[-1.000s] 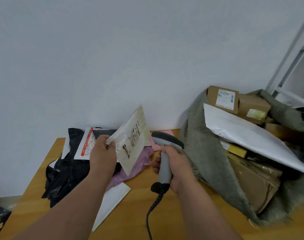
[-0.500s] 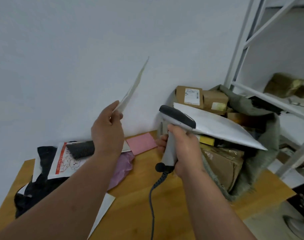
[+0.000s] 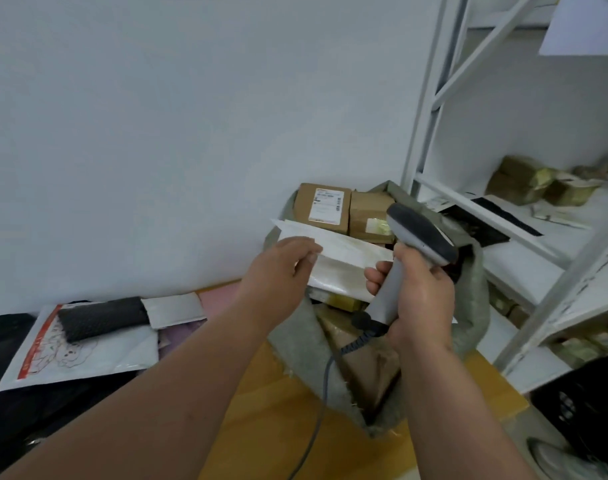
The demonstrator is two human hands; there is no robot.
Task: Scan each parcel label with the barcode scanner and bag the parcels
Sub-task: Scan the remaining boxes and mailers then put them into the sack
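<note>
Fingers of left hand pinch flat cream paper mailer over open grey woven sack; right hand fingers wrap grey handheld barcode scanner just beside sack's mouth.

Even, soft indoor light; slight blur, wide-angle bending at edges.

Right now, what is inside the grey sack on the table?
The grey sack holds brown cardboard boxes, a white mailer and a tan parcel. Anything deeper is covered.
</note>
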